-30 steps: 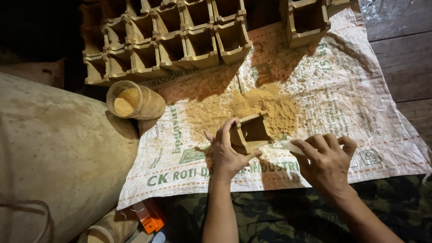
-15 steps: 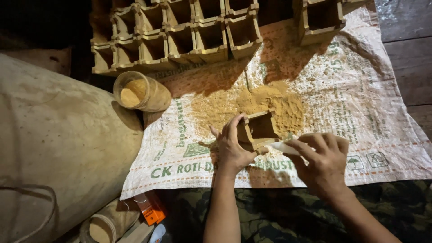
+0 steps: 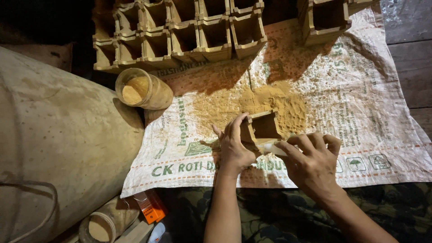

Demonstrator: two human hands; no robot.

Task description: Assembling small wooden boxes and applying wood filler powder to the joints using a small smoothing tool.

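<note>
Just now the left hand (image 3: 234, 146) grips the small open box (image 3: 262, 128), fingers curled over its near wall and thumb against the side, holding it tilted on the sack (image 3: 360, 112). The right hand (image 3: 312, 162) pinches a pale stick (image 3: 272, 147) between fingertips and thumb, its tip touching the box's lower near edge. Both hands are closed on what they hold.

The box sits at the near rim of a heap of tan powder (image 3: 270, 101) spread over the printed woven sack, which lies on dark planks (image 3: 409, 54). Further off stand rows of like boxes (image 3: 180, 31), all open-topped and close-packed, with one bigger box (image 3: 326, 20) to the right. A jar (image 3: 141, 90) with powder in it lies just left of the sack, beside a large dusty bag (image 3: 58, 144); a second jar (image 3: 105, 222) and an orange object (image 3: 150, 206) lie near the lower edge.

By the look of it, the step in hand is working the box's edge or joint with the stick. That calls for a steady left grip while the stick tip keeps to the seam.
</note>
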